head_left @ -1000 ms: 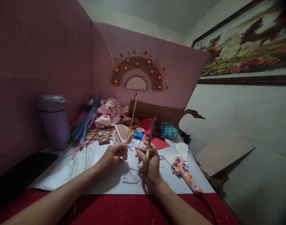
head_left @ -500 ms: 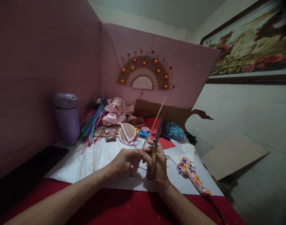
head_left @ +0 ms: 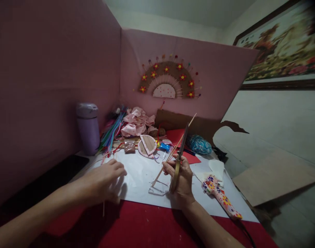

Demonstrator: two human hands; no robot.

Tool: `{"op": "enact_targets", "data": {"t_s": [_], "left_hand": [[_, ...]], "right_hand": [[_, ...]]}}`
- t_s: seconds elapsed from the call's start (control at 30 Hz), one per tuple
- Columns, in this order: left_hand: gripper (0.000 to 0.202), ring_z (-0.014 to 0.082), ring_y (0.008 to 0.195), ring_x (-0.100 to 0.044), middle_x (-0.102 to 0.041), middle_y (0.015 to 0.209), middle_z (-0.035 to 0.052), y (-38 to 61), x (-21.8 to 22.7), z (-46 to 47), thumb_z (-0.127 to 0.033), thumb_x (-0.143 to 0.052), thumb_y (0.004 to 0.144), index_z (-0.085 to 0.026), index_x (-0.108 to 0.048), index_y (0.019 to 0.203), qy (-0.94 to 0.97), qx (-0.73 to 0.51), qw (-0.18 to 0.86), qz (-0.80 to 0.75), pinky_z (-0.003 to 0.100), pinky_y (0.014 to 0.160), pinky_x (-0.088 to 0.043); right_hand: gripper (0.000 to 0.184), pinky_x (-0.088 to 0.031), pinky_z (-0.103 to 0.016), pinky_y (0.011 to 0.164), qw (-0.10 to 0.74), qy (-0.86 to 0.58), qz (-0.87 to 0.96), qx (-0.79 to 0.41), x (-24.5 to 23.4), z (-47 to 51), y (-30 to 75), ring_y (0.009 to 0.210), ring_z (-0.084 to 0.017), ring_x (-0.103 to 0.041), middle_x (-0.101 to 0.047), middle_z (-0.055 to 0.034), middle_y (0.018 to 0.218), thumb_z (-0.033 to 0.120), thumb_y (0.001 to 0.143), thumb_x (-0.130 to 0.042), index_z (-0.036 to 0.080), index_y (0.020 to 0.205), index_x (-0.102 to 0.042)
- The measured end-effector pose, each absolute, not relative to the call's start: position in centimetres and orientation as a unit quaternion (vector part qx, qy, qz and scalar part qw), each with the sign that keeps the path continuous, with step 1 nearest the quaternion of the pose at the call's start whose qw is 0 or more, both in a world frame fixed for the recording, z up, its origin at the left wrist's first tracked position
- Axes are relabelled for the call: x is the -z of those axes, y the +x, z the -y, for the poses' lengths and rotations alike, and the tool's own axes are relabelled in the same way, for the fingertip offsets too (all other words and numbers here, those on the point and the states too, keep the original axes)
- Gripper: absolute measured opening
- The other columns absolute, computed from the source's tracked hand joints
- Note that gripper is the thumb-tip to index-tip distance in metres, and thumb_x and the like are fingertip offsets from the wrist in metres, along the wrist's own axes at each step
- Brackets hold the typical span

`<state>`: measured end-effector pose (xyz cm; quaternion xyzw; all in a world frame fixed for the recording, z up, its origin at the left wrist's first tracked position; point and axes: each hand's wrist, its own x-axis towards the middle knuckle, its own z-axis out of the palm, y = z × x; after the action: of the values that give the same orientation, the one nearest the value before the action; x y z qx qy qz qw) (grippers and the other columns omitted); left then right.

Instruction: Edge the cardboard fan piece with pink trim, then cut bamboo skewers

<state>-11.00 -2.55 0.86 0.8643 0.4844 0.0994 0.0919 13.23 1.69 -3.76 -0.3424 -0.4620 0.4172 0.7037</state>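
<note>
My right hand is closed around a pair of scissors whose blades point up and away. The same hand pinches a thin bamboo stick that slants from the white sheet up to the right. My left hand hovers low over the white paper sheet at its left side, fingers loosely curled and apart, holding nothing. Several loose bamboo sticks lie just beyond it.
A flower-patterned glue gun lies right of my right hand. At the back stand a purple tumbler, coloured pipe cleaners, pink cloth, a half-round fan piece, blue yarn and red paper. A decorated fan hangs on the pink board.
My left hand let go of the stick and moved left over the sheet. The stick is now held by my right hand together with the scissors. The view has shifted leftward.
</note>
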Motion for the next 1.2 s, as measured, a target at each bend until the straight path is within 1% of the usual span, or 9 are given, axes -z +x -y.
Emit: {"op": "enact_targets", "data": {"t_s": [0.17, 0.3, 0.43, 0.5, 0.57, 0.67, 0.9, 1.07, 1.2], "left_hand": [[0.041, 0.0281, 0.121, -0.042, -0.054, 0.127, 0.0046, -13.7, 1.6, 4.0, -0.026, -0.068, 0.066, -0.027, -0.061, 0.106, 0.868, -0.123, 0.121, -0.465, 0.039, 0.094, -0.038], [0.028, 0.0261, 0.123, -0.04, -0.055, 0.126, 0.0063, -15.4, 2.5, 2.4, -0.016, -0.046, 0.081, -0.026, -0.064, 0.1, 0.864, -0.162, 0.03, -0.476, 0.043, 0.098, -0.032], [0.021, 0.0243, 0.096, -0.052, -0.061, 0.103, 0.0071, -14.8, 0.9, 3.3, -0.018, -0.052, 0.075, -0.023, -0.063, 0.093, 0.841, -0.139, 0.016, -0.522, 0.037, 0.081, -0.039], [0.02, 0.0225, 0.082, -0.052, -0.06, 0.091, 0.005, -13.9, 0.1, 4.7, -0.021, -0.063, 0.063, -0.021, -0.06, 0.083, 0.83, -0.099, 0.064, -0.546, 0.032, 0.069, -0.038], [0.012, 0.0196, 0.075, -0.05, -0.058, 0.084, 0.0028, -13.3, 0.0, 5.8, -0.018, -0.062, 0.062, -0.019, -0.055, 0.072, 0.815, -0.073, 0.113, -0.564, 0.028, 0.062, -0.035], [0.009, 0.0171, 0.071, -0.048, -0.056, 0.077, 0.0014, -13.5, 1.0, 5.6, -0.012, -0.049, 0.072, -0.019, -0.053, 0.069, 0.816, -0.089, 0.123, -0.558, 0.027, 0.063, -0.032], [0.024, 0.0209, 0.069, -0.049, -0.057, 0.075, 0.0071, -14.3, 2.3, 2.7, -0.009, -0.037, 0.08, -0.018, -0.055, 0.068, 0.794, -0.128, -0.059, -0.592, 0.032, 0.065, -0.032], [0.027, 0.0191, 0.082, -0.054, -0.063, 0.084, 0.0047, -12.2, 2.2, 2.9, -0.01, -0.039, 0.083, -0.021, -0.063, 0.079, 0.857, -0.17, -0.006, -0.487, 0.03, 0.075, -0.035], [0.028, 0.022, 0.079, -0.056, -0.065, 0.076, 0.0069, -12.4, 2.8, 2.4, -0.021, -0.041, 0.086, -0.019, -0.064, 0.07, 0.845, -0.147, -0.05, -0.512, 0.037, 0.079, -0.034]], "right_hand": [[0.039, -0.048, -0.023, 0.049, 0.702, -0.356, 0.471, -0.398, 4.0, -1.9, 13.3, 0.052, -0.011, -0.057, -0.061, 0.0052, 0.067, 0.019, 0.066, -0.073, 0.02, 0.097, -0.049], [0.04, -0.047, -0.023, 0.049, 0.698, -0.368, 0.474, -0.39, 3.9, -1.7, 13.4, 0.051, -0.01, -0.056, -0.06, 0.005, 0.067, 0.021, 0.066, -0.074, 0.019, 0.098, -0.049], [0.04, -0.048, -0.024, 0.05, 0.698, -0.365, 0.47, -0.399, 3.7, -1.6, 13.4, 0.053, -0.011, -0.056, -0.061, 0.0042, 0.068, 0.021, 0.066, -0.074, 0.019, 0.098, -0.049], [0.04, -0.047, -0.024, 0.05, 0.698, -0.363, 0.469, -0.401, 3.7, -1.6, 13.4, 0.053, -0.011, -0.056, -0.061, 0.0042, 0.067, 0.021, 0.066, -0.074, 0.019, 0.097, -0.049], [0.039, -0.047, -0.024, 0.05, 0.698, -0.365, 0.469, -0.399, 3.7, -1.5, 13.4, 0.052, -0.011, -0.056, -0.061, 0.0042, 0.067, 0.022, 0.066, -0.074, 0.019, 0.096, -0.049], [0.04, -0.048, -0.025, 0.05, 0.697, -0.372, 0.469, -0.395, 3.7, -1.5, 13.4, 0.053, -0.011, -0.057, -0.061, 0.0037, 0.067, 0.023, 0.065, -0.074, 0.019, 0.096, -0.049], [0.042, -0.048, -0.025, 0.049, 0.701, -0.36, 0.464, -0.405, 3.9, -1.7, 13.3, 0.052, -0.012, -0.058, -0.06, 0.0047, 0.067, 0.024, 0.065, -0.074, 0.02, 0.098, -0.049], [0.04, -0.048, -0.024, 0.048, 0.698, -0.368, 0.472, -0.395, 3.9, -1.7, 13.4, 0.051, -0.011, -0.057, -0.061, 0.0042, 0.068, 0.023, 0.066, -0.074, 0.019, 0.098, -0.049], [0.04, -0.048, -0.024, 0.048, 0.697, -0.367, 0.473, -0.395, 3.8, -1.6, 13.3, 0.052, -0.011, -0.057, -0.061, 0.0042, 0.067, 0.023, 0.066, -0.074, 0.019, 0.097, -0.049]]}}
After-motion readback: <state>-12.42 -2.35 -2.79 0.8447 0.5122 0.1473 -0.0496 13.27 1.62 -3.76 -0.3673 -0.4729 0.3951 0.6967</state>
